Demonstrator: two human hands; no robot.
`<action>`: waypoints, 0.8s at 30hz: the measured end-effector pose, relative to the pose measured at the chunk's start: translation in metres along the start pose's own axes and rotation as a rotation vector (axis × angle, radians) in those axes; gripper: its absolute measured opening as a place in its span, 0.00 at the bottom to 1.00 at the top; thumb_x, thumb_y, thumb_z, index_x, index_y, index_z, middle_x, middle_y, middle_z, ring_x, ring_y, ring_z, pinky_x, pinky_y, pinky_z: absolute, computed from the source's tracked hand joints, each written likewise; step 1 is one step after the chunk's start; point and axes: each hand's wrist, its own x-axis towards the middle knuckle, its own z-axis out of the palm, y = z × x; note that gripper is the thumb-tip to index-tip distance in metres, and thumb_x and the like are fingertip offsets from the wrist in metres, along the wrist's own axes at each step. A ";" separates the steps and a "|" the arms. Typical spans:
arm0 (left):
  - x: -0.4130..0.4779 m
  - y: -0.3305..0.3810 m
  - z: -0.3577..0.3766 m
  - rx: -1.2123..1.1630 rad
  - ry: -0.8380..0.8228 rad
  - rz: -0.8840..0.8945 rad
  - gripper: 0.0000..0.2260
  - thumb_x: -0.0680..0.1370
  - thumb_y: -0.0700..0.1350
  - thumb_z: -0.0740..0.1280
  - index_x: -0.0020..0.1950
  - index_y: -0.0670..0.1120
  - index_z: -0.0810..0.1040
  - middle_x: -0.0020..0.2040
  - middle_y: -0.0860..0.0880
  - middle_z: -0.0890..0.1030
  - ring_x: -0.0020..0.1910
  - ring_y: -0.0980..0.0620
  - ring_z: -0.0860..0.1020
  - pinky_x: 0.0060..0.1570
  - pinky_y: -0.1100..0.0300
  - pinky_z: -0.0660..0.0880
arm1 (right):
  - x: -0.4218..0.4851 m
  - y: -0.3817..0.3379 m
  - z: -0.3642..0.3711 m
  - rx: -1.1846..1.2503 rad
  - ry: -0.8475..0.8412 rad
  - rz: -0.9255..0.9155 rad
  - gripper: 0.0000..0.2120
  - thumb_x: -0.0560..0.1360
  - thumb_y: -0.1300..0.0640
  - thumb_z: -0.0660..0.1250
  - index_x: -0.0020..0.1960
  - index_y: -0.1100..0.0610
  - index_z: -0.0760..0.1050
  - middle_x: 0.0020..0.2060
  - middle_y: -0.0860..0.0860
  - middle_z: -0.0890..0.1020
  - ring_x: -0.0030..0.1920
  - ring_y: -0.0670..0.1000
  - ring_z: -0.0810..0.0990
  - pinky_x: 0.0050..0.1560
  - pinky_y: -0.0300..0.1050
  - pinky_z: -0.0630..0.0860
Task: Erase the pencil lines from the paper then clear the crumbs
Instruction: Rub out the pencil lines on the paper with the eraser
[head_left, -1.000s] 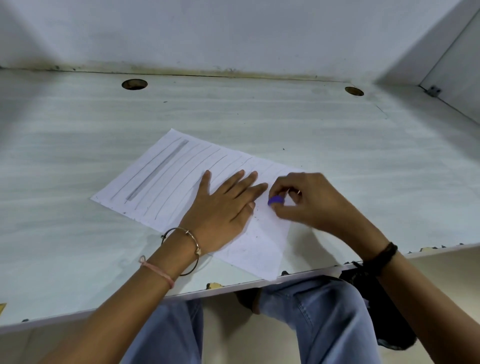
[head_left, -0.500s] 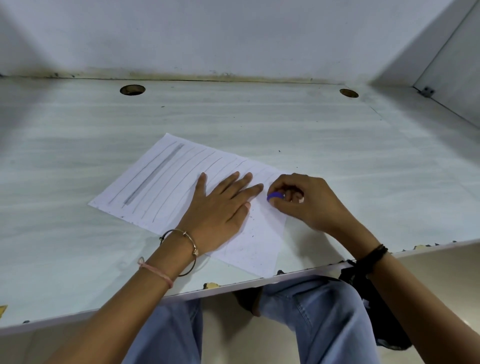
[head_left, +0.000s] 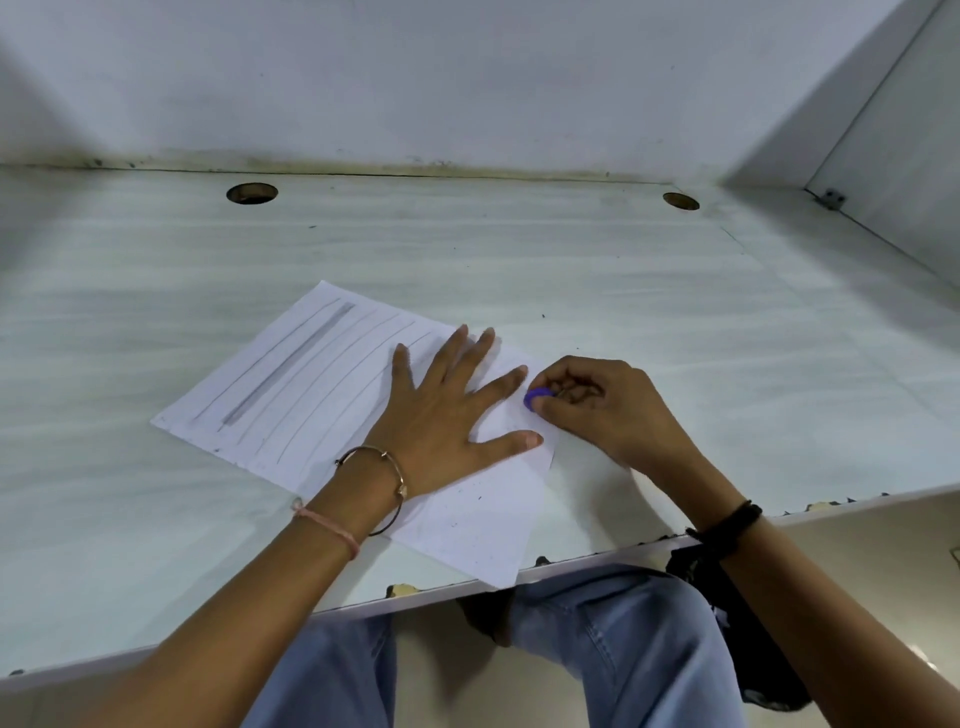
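My left hand, fingers spread, presses the paper on the counter; my right hand pinches the purple eraser at its right edge. Many pencil lines remain; crumbs are not cleared yet.

A pale desk set into a white corner

The whitish wood-grain desk runs far to a plain white wall, with a grimy seam where they meet. Two round cable holes, left and right, sit near the far edge. A white side panel with a small metal bracket closes the right; the desk's near edge is chipped, above a beige floor
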 end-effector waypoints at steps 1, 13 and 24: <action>0.000 0.000 0.000 0.009 -0.026 -0.004 0.40 0.65 0.76 0.34 0.77 0.66 0.42 0.80 0.56 0.38 0.78 0.54 0.35 0.71 0.31 0.38 | -0.001 -0.003 0.005 -0.037 -0.031 -0.028 0.03 0.71 0.60 0.73 0.43 0.53 0.83 0.35 0.47 0.83 0.35 0.42 0.78 0.38 0.30 0.72; 0.004 -0.001 0.004 0.032 -0.026 -0.001 0.39 0.68 0.78 0.36 0.77 0.65 0.41 0.80 0.56 0.39 0.78 0.53 0.37 0.69 0.30 0.36 | 0.006 -0.020 0.010 -0.339 -0.085 -0.139 0.03 0.68 0.63 0.70 0.40 0.57 0.82 0.34 0.50 0.80 0.36 0.48 0.76 0.36 0.37 0.70; 0.004 0.001 0.002 0.010 -0.048 -0.020 0.38 0.69 0.77 0.38 0.77 0.66 0.39 0.80 0.57 0.37 0.78 0.54 0.35 0.69 0.30 0.36 | 0.012 -0.010 0.001 -0.369 -0.064 -0.158 0.04 0.69 0.63 0.70 0.41 0.56 0.82 0.33 0.46 0.78 0.35 0.44 0.74 0.37 0.33 0.69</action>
